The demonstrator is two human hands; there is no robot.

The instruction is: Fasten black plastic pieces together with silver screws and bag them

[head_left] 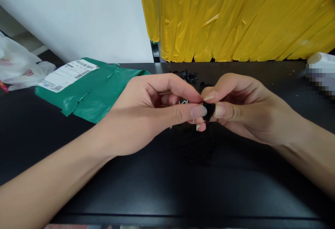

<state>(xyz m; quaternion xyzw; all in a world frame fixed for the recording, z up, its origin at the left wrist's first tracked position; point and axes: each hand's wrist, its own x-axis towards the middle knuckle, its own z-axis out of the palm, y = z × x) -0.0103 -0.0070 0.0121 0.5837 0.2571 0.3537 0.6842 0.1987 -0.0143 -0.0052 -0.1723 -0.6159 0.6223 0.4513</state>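
Between the fingertips of both hands is a small black piece, its kind too small and covered to make out. My left hand pinches its left side with thumb and forefinger. From the other side, my right hand grips it with thumb and forefinger. Several thin silvery bits show among the curled fingers of my left hand; what they are I cannot tell. Behind the hands, a heap of small black pieces lies on the dark table, partly hidden by my fingers.
A green mailing bag with a white label lies to the left. Beyond it sits a white plastic bag. Yellow plastic sheeting hangs at the back, beside a white panel. A whitish object, partly blurred, stands at the right edge.
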